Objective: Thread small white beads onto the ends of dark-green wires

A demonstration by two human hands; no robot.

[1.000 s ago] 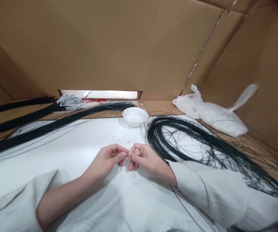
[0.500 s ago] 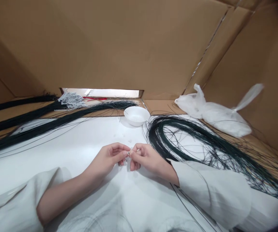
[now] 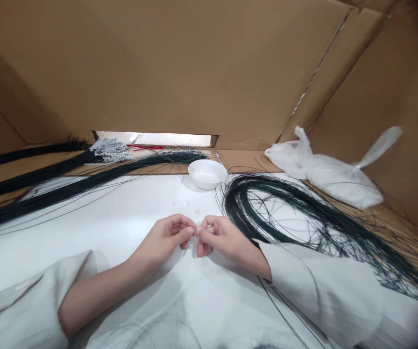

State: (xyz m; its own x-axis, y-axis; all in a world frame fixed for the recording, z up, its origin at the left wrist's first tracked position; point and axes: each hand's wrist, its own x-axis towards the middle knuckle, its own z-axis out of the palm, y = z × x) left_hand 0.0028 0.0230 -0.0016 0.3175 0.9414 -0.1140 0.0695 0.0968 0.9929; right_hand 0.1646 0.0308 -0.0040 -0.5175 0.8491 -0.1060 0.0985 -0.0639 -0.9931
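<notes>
Over the white tabletop, my left hand and my right hand meet fingertip to fingertip, thumb and index finger of each pinched together. Something tiny and dark or metallic shows between them, too small to name. Beyond the hands stands a shallow white bowl. To the right of my right hand curves a loop of thin dark green and black wires or cords. Two dark strands run out below my right forearm. Faint thin strands are blurred at the bottom edge.
Long bundles of dark strands lie along the left, one ending in a cluster of white tips. Thin red sticks lie near a slot in the cardboard wall. White plastic bags rest at the right back.
Both hands keep the same pinch, with only slight finger movement. The whole view has shifted a little, so things appear slightly further right.
</notes>
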